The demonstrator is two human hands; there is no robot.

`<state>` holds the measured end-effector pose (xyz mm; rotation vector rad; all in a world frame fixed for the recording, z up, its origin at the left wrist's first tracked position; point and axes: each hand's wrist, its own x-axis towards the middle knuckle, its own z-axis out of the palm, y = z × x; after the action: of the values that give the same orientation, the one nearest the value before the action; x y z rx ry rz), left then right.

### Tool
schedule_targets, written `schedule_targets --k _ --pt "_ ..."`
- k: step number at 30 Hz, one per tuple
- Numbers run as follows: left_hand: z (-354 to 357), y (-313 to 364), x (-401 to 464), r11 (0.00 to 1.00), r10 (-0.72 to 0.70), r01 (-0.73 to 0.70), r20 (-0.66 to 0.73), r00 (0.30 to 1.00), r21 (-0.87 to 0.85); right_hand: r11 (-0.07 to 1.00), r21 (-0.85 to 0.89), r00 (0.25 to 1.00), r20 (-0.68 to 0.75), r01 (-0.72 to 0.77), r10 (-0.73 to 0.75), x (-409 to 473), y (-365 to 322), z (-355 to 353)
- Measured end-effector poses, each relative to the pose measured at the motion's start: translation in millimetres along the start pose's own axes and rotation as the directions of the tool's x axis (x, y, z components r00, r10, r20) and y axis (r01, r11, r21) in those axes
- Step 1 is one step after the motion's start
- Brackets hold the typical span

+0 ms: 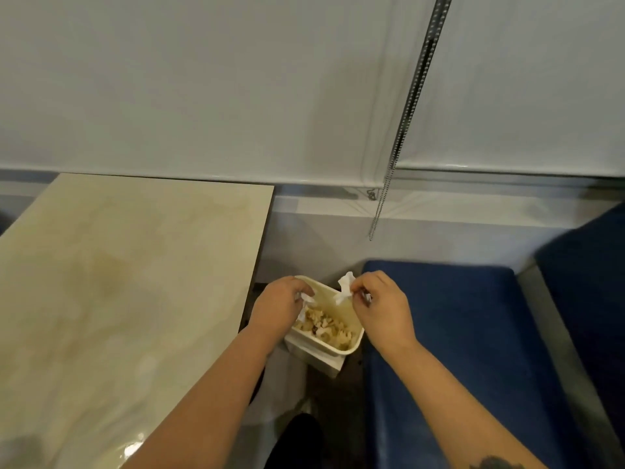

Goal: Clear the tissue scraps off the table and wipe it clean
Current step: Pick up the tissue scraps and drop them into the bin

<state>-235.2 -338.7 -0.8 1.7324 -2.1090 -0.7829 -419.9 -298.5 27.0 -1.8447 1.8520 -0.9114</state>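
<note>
Both hands are hanging over a small cream waste bin [341,355] that is standing on the floor between the beige surface [111,282] and a blue bench cushion [449,333]. The left hand [280,308] is gripping a white tissue scrap [306,299] in curled fingers, just above the near-left part of the bin's opening. The right hand [382,302] is pinching a second, crumpled white tissue scrap [345,287] between thumb and fingertips, and it is dangling over the bin's far rim. Neither piece is being let go yet. The bin is already holding a heap of crumpled, yellowish paper.

The step in hand looks like the disposal of the scraps: they are off the surface and about to be dropped. No scraps are showing on the visible part of the surface, though its near corner is blurred and a glossy, smeared sheen is lying across it, so the wiping appears not yet done.

The next move probably calls for both sets of fingers loosening so that the pieces fall inside the rim and not onto the floor. After that a cloth or fresh tissue will be needed for the wipe; none is in view.
</note>
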Motion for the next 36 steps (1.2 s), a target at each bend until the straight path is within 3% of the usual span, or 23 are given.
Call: schedule_targets --k 11,20,28,36 --pt "22.6 -22.6 41.9 0.993 -0.114 0.114 0.141 0.983 0.007 0.997 -0.02 0.996 0.058 -0.068 0.069 25.7 24.2 19.6" --pt "18.2 -30.4 45.9 0.987 -0.142 0.148 0.104 0.984 -0.054 0.992 -0.056 0.982 0.146 -0.115 0.123 39.8 33.7 48.8" --pt "9.7 -37.4 46.7 0.98 -0.152 0.163 0.094 0.984 -0.117 0.985 -0.109 0.929 0.333 -0.134 0.163 45.6 40.8 73.8" --pt "5.4 -35.8 45.8 0.979 -0.144 0.154 0.083 0.986 -0.135 0.983 -0.13 0.923 0.348 -0.127 0.165 46.2 41.7 75.5"
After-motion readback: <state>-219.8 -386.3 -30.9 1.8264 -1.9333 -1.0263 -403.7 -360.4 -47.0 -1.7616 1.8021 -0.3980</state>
